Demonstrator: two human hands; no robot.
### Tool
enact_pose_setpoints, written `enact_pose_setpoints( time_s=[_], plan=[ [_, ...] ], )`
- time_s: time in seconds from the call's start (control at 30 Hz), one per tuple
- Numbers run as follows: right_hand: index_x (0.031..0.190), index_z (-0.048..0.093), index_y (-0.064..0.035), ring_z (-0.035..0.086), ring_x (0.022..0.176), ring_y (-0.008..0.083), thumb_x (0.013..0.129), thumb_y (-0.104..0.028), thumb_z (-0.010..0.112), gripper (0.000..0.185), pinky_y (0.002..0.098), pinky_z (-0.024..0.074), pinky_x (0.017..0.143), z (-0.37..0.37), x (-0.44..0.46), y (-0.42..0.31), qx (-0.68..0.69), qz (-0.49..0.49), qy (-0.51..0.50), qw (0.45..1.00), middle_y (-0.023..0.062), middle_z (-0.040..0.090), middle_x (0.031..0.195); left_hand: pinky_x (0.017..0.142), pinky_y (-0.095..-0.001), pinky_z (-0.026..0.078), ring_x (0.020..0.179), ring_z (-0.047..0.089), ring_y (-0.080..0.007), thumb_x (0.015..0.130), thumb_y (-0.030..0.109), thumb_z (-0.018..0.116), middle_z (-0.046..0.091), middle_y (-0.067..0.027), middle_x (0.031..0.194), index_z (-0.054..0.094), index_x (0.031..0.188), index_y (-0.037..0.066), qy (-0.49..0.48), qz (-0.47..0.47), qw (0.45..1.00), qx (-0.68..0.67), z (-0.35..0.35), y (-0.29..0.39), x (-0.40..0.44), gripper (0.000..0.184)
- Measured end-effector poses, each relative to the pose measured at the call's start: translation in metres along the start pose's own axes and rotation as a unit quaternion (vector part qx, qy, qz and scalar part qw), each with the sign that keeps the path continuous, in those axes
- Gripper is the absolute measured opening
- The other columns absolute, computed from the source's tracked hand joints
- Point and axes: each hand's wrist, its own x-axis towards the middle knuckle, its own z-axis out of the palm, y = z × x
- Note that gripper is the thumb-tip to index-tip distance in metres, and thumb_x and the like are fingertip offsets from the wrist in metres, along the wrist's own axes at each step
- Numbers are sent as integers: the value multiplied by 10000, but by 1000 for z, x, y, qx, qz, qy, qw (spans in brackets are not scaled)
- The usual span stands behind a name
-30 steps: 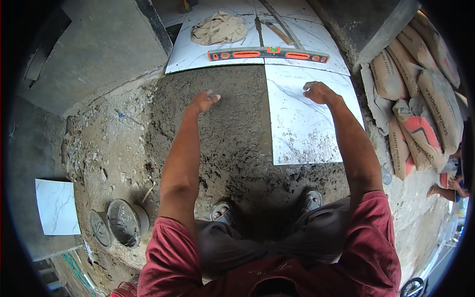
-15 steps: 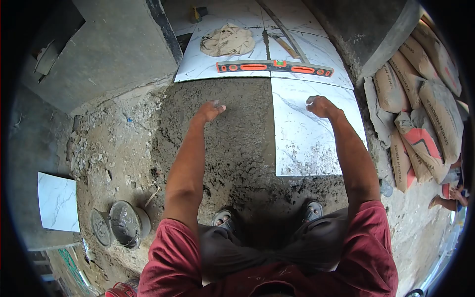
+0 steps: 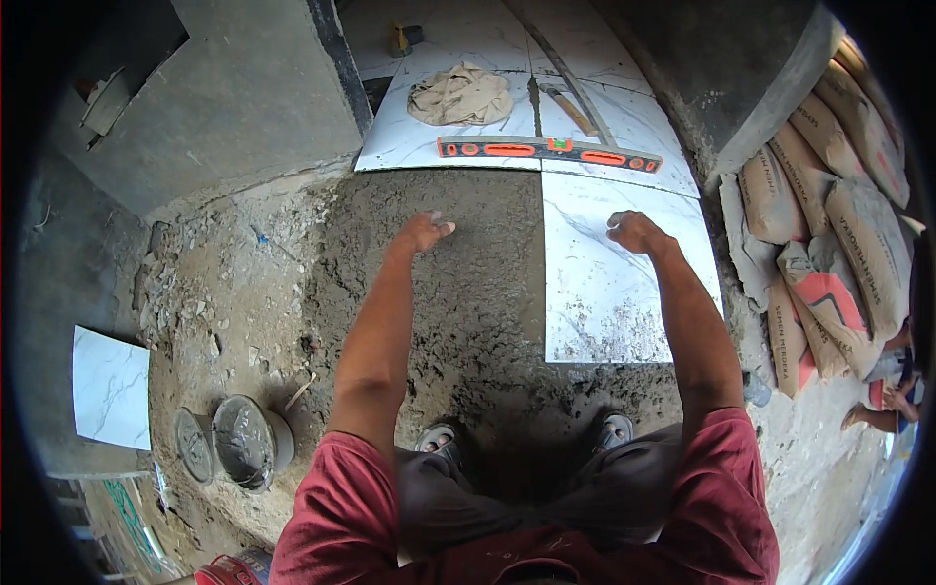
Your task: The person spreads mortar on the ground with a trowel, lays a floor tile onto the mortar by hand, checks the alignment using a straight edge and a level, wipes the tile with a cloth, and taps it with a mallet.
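Note:
My left hand [image 3: 427,232] is above the wet grey mortar bed [image 3: 458,283]. Its fingers are loosely bent and apart, with pale smears on the tips, and nothing shows in it. Over the white marbled floor tile [image 3: 595,278] is my right hand [image 3: 639,234], its fingers also loosely curled and apart with nothing visible between them. That tile has mortar specks on its near half. An orange and black spirit level [image 3: 526,148] lies across the tiles beyond my hands. Behind it are a crumpled beige cloth [image 3: 458,95] and a hammer-like tool with a wooden handle [image 3: 573,110].
Cement bags [image 3: 829,234] are piled at the right, near another person's hand [image 3: 897,400]. A mortar-smeared bucket [image 3: 252,444] stands at the left, beside a loose tile [image 3: 110,387] leaning by the wall. A long metal bar [image 3: 565,68] lies on the far tiles.
The view has tilted slightly, so the tiles and level sit lower in it. Both hands keep nearly the same pose over the mortar and tile.

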Motion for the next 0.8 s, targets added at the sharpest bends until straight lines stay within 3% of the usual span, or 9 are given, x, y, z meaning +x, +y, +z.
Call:
enact_pose_setpoints(
  time_s=[0.27,0.43,0.57,0.63,0.8],
  plan=[
    [1161,614,-41,624,1022,325,860,-291,585,392,379,473,904,-3,0,19,19,26,21,999,191,662,1075,1067,-419,349,1287,437,-333,879,493,579,441,-181,1409,430,1387,49,-30,-13,999,25,2,15,-1,691],
    [1064,652,-58,597,1060,345,816,-276,577,339,415,469,927,1,-9,17,1,20,19,1000,179,644,1101,1057,-416,359,1278,450,-334,883,478,577,467,-186,1386,437,1384,53,-32,-14,999,29,14,18,14,673],
    [1092,646,-62,588,1085,336,828,-278,569,350,416,462,943,1,-1,12,15,36,0,999,166,629,1149,1051,-417,362,1270,457,-337,877,482,580,474,-191,1378,439,1381,46,-58,-18,998,5,23,20,25,681],
    [1106,641,-65,582,1097,334,832,-280,567,357,414,458,950,0,-2,10,28,39,4,999,165,620,1168,1044,-417,367,1260,467,-337,873,482,583,482,-191,1370,443,1379,53,-45,20,997,60,29,15,30,678],
    [1135,630,-70,570,1117,330,840,-283,561,370,409,449,968,8,3,12,37,45,-5,998,161,608,1193,1036,-412,373,1243,483,-340,873,472,586,506,-183,1349,451,1377,74,-65,-6,997,50,43,17,32,657]
  ],
)
